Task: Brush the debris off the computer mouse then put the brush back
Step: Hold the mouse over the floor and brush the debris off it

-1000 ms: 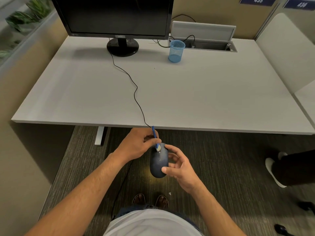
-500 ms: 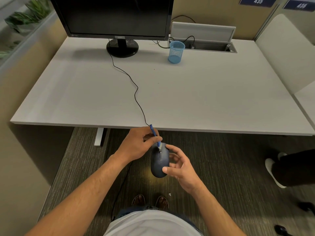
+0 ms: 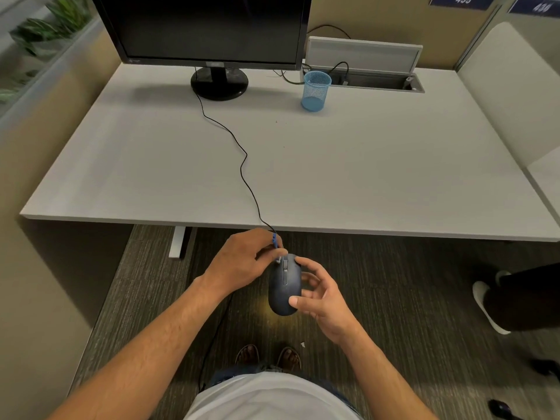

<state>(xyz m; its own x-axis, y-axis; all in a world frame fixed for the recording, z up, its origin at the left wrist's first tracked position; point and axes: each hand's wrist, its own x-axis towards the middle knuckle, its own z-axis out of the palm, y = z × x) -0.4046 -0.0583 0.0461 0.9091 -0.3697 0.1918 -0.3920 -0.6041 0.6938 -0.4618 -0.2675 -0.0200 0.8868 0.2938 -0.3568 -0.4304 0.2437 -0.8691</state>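
Observation:
A dark blue computer mouse (image 3: pixel 284 287) is held in the air in front of the desk's near edge, above the carpet. My right hand (image 3: pixel 321 297) grips it from the right side, thumb on its rear. My left hand (image 3: pixel 242 262) pinches a small blue brush (image 3: pixel 275 240), whose pale bristle tip touches the front of the mouse beside the scroll wheel. Most of the brush is hidden by my fingers. The mouse's black cable (image 3: pixel 242 165) runs across the desk to the monitor.
A white desk (image 3: pixel 363 165) carries a black monitor (image 3: pixel 212 28), a blue mesh cup (image 3: pixel 315 90) and an open cable tray (image 3: pixel 372 78). A small white scrap (image 3: pixel 302 344) lies on the carpet near my feet. Another person's leg and shoe (image 3: pixel 497 301) stand at right.
The brush tip has shifted slightly left and forward along the front of the mouse, and its handle has tilted lower into my left hand. My right hand keeps hold of the mouse.

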